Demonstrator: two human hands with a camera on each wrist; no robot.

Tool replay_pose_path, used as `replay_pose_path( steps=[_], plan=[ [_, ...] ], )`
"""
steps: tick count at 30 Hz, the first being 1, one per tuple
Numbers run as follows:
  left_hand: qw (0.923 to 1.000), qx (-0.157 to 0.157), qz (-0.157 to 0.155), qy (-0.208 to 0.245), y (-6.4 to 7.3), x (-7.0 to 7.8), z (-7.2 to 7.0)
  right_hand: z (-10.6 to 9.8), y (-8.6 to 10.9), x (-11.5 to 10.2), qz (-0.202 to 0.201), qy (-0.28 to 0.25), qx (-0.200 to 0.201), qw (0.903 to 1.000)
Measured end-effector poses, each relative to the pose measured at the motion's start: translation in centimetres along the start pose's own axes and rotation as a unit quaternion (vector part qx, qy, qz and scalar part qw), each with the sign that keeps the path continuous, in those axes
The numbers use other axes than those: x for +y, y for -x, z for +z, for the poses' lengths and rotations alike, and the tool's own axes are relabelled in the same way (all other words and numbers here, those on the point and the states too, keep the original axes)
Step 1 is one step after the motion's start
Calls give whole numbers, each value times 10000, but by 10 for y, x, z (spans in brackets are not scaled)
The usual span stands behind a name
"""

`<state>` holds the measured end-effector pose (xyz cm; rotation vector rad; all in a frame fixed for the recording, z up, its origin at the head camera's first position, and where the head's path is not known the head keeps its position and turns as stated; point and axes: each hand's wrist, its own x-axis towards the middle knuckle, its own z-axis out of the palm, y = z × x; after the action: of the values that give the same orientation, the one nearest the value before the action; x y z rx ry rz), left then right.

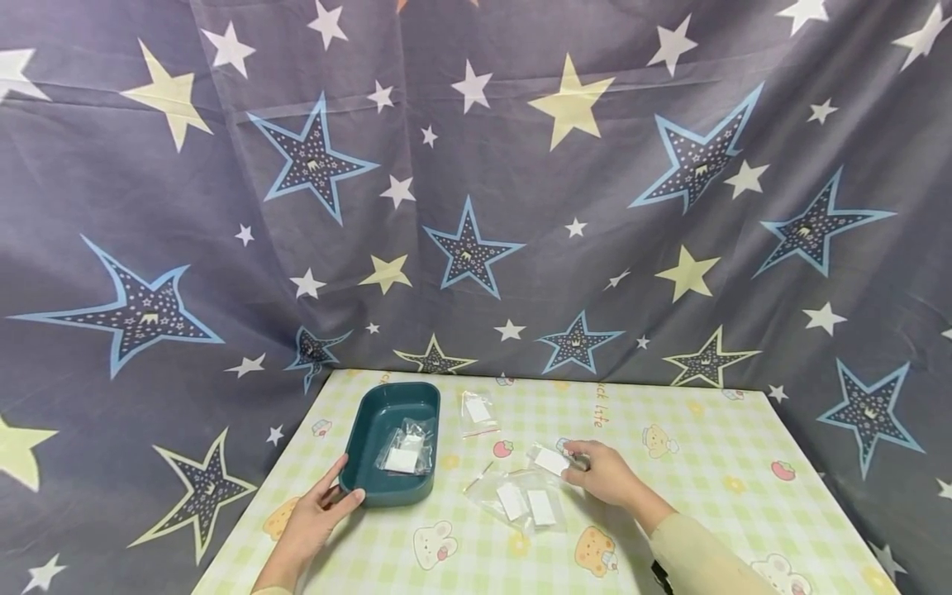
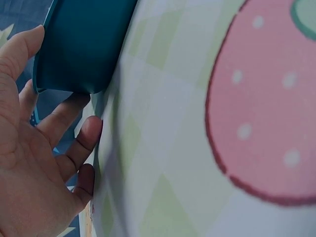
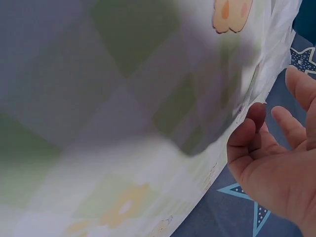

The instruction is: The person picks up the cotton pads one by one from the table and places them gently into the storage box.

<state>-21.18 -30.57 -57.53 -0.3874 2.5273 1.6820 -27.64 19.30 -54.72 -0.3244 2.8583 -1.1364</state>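
Note:
A dark teal plastic bin [image 1: 394,498] stands at the left of the table, with clear zip bags [image 1: 402,459] bearing white labels inside. My left hand [image 1: 316,516] holds its near left corner, thumb on the near side and fingers along the left side. In the left wrist view the fingers [image 2: 64,121] bend against the bin wall [image 2: 84,49]. My right hand [image 1: 606,475] grips the right end of a small clear bag with a white label [image 1: 549,459]. Something dark grey shows between thumb and fingers. The right wrist view shows this hand [image 3: 281,163], but no bag can be made out.
Two labelled clear bags [image 1: 524,504] lie overlapping on the table just before the right hand. One more bag [image 1: 478,411] lies farther back, right of the bin. A green checked cloth [image 1: 714,496] covers the table; a star-patterned curtain [image 1: 491,165] hangs behind.

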Motion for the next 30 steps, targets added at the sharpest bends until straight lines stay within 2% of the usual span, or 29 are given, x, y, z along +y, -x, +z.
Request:
replay_pose_path(
  steps=[6, 17, 26, 30],
  plan=[
    [10000, 0, -3, -12, 0, -1, 0, 8, -14, 0, -200, 291, -11, 9994],
    [10000, 8, -2, -33, 1, 0, -1, 19, -19, -4, -359, 1169, -34, 9925],
    [10000, -7, 8, 19, -1, -1, -1, 23, -21, -1, -351, 1203, 121, 9920],
    [9999, 34, 45, -98, -2, -1, -1, 22, -21, 0, -375, 1202, 262, 9917]
  ],
)
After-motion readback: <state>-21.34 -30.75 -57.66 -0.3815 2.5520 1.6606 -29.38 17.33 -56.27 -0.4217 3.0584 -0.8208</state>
